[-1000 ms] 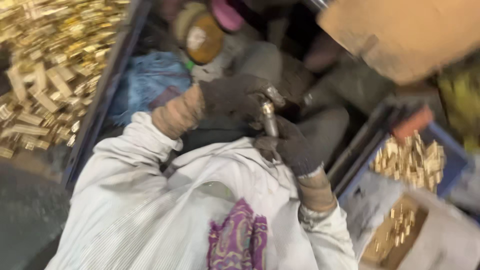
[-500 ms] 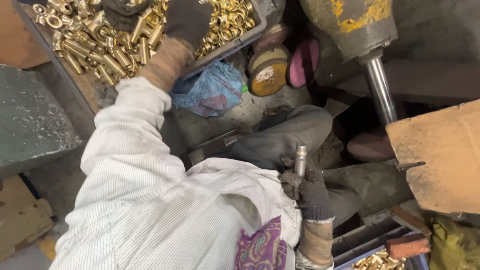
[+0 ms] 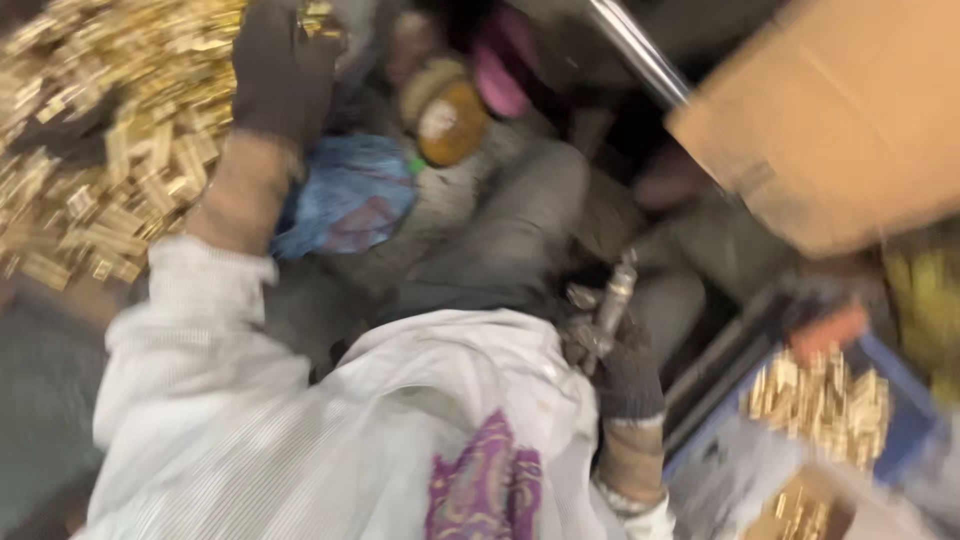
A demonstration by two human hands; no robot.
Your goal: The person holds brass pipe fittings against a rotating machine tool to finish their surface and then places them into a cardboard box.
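Head view: gloved left hand (image 3: pixel 283 70) grips brass fittings (image 3: pixel 120 180); right hand (image 3: pixel 612 365) clutches a metal rod (image 3: pixel 615 295) beside a blue tray (image 3: pixel 905 420).

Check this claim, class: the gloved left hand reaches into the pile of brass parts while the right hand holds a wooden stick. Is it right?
Not quite. The head view shows the right hand holding a metal rod, not a wooden stick. The left hand does reach into the brass parts.

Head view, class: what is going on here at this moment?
A person in a pale striped shirt works with dark gloves on. The left hand reaches into a tray heaped with small brass parts. The right hand holds a slim metal tool upright near the lap. More brass parts fill a blue bin at right. The picture is blurred.
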